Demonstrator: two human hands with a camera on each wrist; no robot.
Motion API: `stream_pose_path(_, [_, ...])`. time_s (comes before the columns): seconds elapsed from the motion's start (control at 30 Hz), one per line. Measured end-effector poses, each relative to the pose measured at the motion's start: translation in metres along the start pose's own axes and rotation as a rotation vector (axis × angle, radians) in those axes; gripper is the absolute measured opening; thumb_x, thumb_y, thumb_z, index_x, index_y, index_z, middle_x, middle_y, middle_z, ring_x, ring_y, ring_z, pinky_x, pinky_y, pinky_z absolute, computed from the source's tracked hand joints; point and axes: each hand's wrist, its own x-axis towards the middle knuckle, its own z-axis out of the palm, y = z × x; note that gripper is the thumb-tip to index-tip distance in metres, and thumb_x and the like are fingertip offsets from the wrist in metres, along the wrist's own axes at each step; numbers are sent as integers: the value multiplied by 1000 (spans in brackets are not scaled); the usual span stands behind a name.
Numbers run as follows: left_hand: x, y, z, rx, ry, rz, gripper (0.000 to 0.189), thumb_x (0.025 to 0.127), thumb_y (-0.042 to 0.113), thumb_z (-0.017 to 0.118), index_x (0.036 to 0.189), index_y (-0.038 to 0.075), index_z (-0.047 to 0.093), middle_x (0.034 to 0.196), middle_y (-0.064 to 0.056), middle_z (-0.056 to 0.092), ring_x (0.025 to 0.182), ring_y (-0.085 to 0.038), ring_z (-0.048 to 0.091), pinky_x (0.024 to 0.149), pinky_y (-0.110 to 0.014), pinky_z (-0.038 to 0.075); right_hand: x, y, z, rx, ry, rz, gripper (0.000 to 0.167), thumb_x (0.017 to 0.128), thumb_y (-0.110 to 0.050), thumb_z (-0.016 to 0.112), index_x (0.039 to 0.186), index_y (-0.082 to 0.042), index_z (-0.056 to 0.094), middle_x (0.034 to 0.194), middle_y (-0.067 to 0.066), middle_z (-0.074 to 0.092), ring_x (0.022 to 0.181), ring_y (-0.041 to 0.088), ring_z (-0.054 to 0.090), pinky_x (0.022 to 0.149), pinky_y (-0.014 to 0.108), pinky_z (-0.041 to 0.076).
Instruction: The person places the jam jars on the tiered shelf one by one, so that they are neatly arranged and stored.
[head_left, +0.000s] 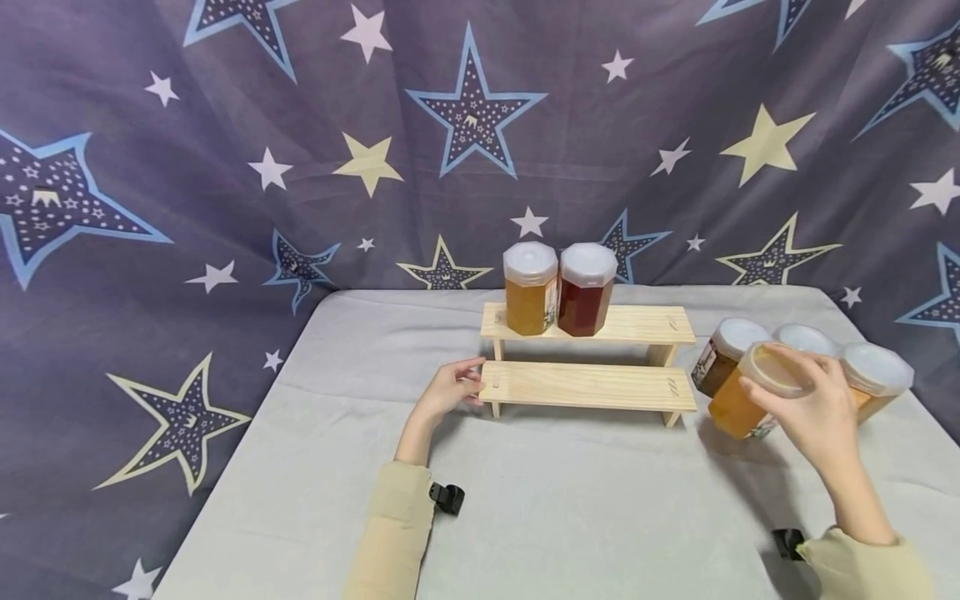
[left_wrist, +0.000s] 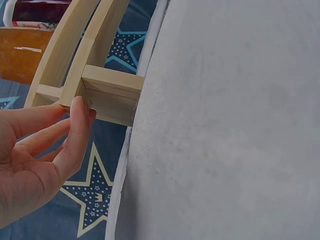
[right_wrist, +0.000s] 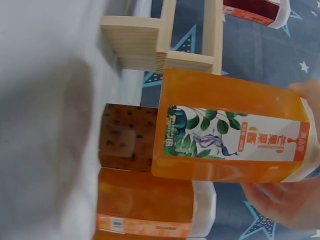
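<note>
A two-tier wooden rack (head_left: 588, 385) stands on the cloth-covered table. At its left end, my left hand (head_left: 450, 388) pinches the corner of the lower board, thumb and fingertips at the edge (left_wrist: 72, 100). My right hand (head_left: 817, 404) grips an orange jam jar (right_wrist: 230, 132) by its white lid, holding it tilted to the right of the rack. On the upper board sit an amber jar (head_left: 525, 307) and a dark red jar (head_left: 583, 308), side by side. The lower board carries nothing.
Behind the held jar stand a dark speckled jar (right_wrist: 127, 137) and an orange jar (right_wrist: 145, 200), with another white lid (head_left: 806, 340) between them. A star-patterned curtain (head_left: 480, 200) hangs along the table's back edge.
</note>
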Motion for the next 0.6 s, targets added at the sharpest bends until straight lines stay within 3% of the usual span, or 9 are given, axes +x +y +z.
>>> stream_pose_path(0.07, [0, 0, 0, 6, -2, 2, 47, 79, -12, 52, 125, -6, 44, 84, -11, 50, 54, -11, 55, 64, -36, 59, 2, -2, -1, -6, 0, 3, 52, 58, -7, 78, 108, -7, 62, 98, 8, 50, 87, -15, 28, 68, 12, 27])
stream_pose_path(0.3, [-4, 7, -1, -16, -41, -13, 49, 79, -13, 52, 127, -8, 41, 88, -15, 50, 56, -12, 55, 70, -41, 57, 10, -9, -4, -3, 13, 2, 55, 56, -10, 80, 108, -10, 63, 96, -28, 39, 87, -16, 28, 68, 14, 28])
stream_pose_path(0.37, [-8, 12, -1, -12, -53, -12, 50, 80, -13, 51, 128, -10, 39, 89, -17, 49, 56, -12, 55, 72, -44, 56, 12, -11, -5, -2, 10, -4, 55, 56, -10, 80, 109, -10, 62, 97, -25, 42, 88, -16, 29, 68, 15, 28])
stream_pose_path(0.47, [-12, 18, 0, -3, -61, -1, 49, 80, -14, 50, 128, -12, 37, 90, -19, 49, 57, -11, 54, 73, -46, 55, 15, -15, -6, -2, -7, -13, 56, 57, -11, 80, 110, -9, 61, 102, -7, 50, 87, -15, 29, 67, 15, 28])
stream_pose_path(0.6, [-8, 12, -1, -10, -48, 0, 49, 80, -13, 51, 127, -10, 39, 88, -17, 50, 56, -11, 54, 71, -43, 57, 18, -20, -7, -1, -32, -10, 57, 59, -11, 79, 113, -8, 60, 103, 10, 49, 85, -12, 30, 64, 18, 30])
